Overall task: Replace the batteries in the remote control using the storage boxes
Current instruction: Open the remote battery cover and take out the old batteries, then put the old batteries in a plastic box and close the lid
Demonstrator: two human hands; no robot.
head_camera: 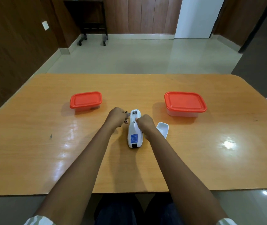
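Observation:
A white remote control [134, 135] lies face down in the middle of the wooden table [48, 151], with its battery bay open at the far end and a blue label on its back. Its white battery cover [162, 128] lies just to the right. My left hand [117, 116] grips batteries [126, 117] beside the remote's left edge. My right hand [145, 123] holds the remote's right side, its thumb pressing near the open bay. Two clear storage boxes with red lids stand closed: a smaller box [86, 100] at the left and a larger box [184, 103] at the right.
The table's far edge drops to a pale tiled floor. A dark wheeled stand [92, 21] is against the back wall.

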